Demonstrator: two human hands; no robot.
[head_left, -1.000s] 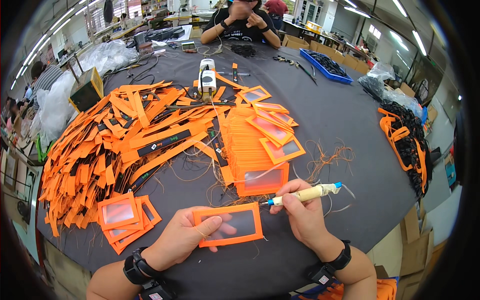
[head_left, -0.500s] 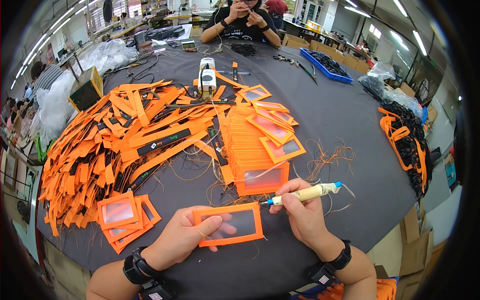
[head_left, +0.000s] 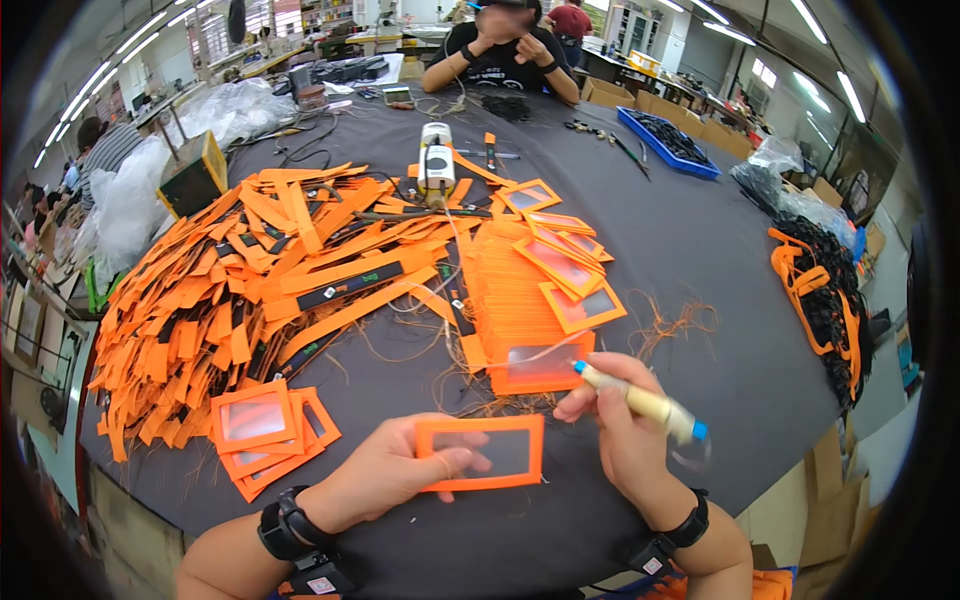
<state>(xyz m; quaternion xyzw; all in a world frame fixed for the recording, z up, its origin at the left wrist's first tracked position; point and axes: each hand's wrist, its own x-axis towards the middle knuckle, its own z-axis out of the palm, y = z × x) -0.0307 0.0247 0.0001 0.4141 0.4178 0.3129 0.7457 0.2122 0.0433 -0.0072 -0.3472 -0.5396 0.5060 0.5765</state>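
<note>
My left hand (head_left: 375, 468) grips an orange-edged rectangular panel with a clear window (head_left: 515, 458), thumb on top and fingers showing through the window. To its right, my right hand (head_left: 632, 450) is closed around a pen-shaped tool (head_left: 648, 404), cream-coloured with blue ends and a cord. The tool's tip points up and left, apart from the panel. Beyond my hands lies a long stack of similar orange-edged panels (head_left: 505, 300), with several loose ones on its right side. A smaller pile of panels (head_left: 252, 418) rests left of my left hand.
A large heap of orange and black strips (head_left: 190, 320) covers the table's left. Behind the stack stands a white power socket (head_left: 436, 165). Loose orange threads (head_left: 672, 325) lie to the right. A blue tray (head_left: 670, 143) and a black-and-orange bundle (head_left: 825, 300) sit farther right. A co-worker (head_left: 495, 60) sits opposite.
The tool in my right hand has moved up and away from the panel's top right corner, its tip now turned upward. My left hand still grips the panel. The whole view has shifted slightly.
</note>
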